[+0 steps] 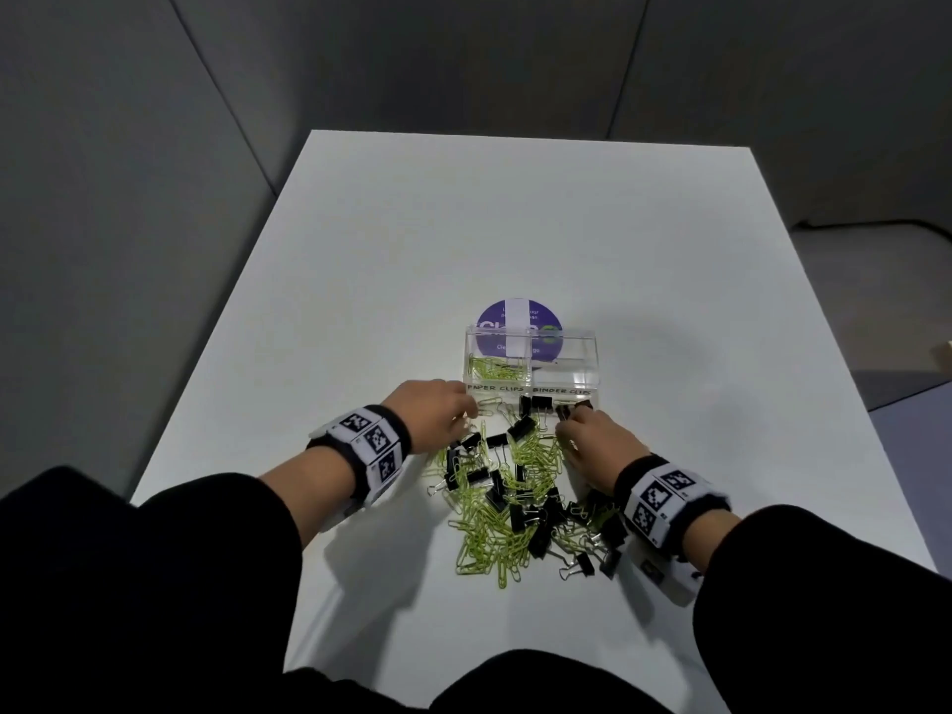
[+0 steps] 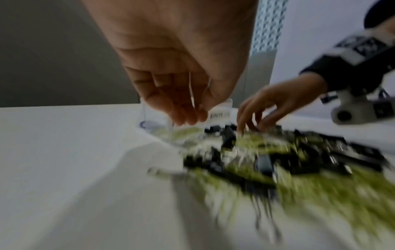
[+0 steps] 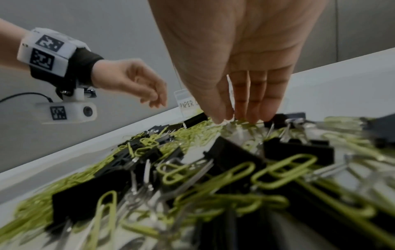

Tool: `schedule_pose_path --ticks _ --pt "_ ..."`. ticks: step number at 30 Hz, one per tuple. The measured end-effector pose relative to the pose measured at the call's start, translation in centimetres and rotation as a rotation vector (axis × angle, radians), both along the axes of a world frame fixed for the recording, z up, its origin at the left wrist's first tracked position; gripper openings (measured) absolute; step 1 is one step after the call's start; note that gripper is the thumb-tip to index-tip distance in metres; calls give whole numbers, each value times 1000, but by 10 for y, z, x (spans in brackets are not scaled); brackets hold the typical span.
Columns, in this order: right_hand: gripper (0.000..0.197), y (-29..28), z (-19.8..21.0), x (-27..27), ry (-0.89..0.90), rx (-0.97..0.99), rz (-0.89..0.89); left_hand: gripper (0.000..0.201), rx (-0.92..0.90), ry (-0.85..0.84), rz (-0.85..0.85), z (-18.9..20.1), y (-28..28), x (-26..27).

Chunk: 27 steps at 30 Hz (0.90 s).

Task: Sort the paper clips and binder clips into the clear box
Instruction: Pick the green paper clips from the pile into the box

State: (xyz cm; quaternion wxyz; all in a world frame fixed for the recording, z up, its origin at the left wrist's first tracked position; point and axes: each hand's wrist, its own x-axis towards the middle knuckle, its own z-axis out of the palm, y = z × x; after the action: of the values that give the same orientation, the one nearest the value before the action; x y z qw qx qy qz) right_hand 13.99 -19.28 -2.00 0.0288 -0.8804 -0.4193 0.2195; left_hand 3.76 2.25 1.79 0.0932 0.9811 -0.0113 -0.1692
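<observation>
Both hands reach into a pile of clips at 6 o'clock of the clear box [image 1: 582, 347]. Fingers of the right hand [image 1: 600, 445] point down, close together and nearly straight, tips touching green paper clips [image 3: 284, 169] beside a black binder clip [image 3: 282, 118]; whether they pinch anything, I cannot tell. Loosely curled, the left hand [image 1: 438, 412] hovers at the pile's 10 o'clock edge, seemingly holding nothing. Some paper clips lie in the box's left compartment on the white table [image 1: 360, 249].

Blurred: left hand [image 2: 181, 94] hangs over clip pile [image 2: 278, 160]; right hand [image 2: 278, 103] fingertips in it.
</observation>
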Motion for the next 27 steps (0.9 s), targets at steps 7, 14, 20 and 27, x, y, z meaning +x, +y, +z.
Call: schedule_pose_path --ticks 7,14,20,27 --pt "32 7 -4 -22 -17 -35 23 57 35 124 53 -37 7 -36" --pt "28 6 -8 -29 -102 -36 57 48 -95 15 165 -45 -22 -43" --pt "38 7 -6 -31 -37 92 17 50 -173 13 228 -40 -30 -35" --pt "42 14 -5 -34 -20 8 30 60 -190 89 313 -39 -20 -47"
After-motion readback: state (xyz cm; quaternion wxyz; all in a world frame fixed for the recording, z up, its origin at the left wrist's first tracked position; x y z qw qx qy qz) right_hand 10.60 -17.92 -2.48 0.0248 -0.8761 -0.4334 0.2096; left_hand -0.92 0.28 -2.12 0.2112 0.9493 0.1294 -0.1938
